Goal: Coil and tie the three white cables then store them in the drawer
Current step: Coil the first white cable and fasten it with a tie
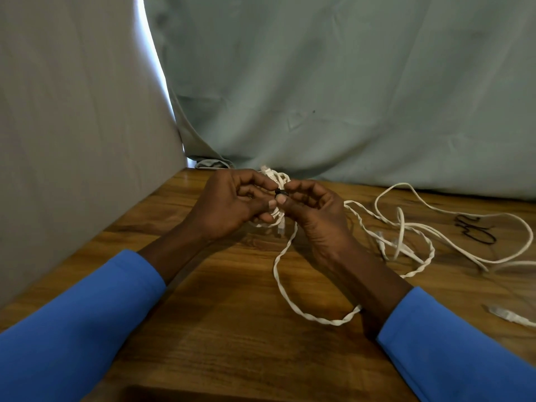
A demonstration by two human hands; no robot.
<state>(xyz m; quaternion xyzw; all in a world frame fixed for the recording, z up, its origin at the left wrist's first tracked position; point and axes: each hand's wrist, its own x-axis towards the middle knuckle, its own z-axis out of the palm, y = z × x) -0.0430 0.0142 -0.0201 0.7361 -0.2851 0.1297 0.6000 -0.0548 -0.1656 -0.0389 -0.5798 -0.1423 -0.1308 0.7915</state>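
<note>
Coiled cable [275, 178] pinched between both hands [229, 204] [316, 216]

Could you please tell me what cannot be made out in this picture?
Head view: the coiled cable is mostly covered by the left hand and right hand, so whether the black tie is fastened cannot be told.
Head view: the loose cables run off the right edge and overlap; their number is unclear.
Head view: no drawer can be made out.

Bare wooden table [232, 300] lies open at lower centre. Loose white cables [401, 227] and black ties [475, 232] clutter the right; a grey panel [72, 140] walls the left, a cloth backdrop [348, 82] the top.
</note>
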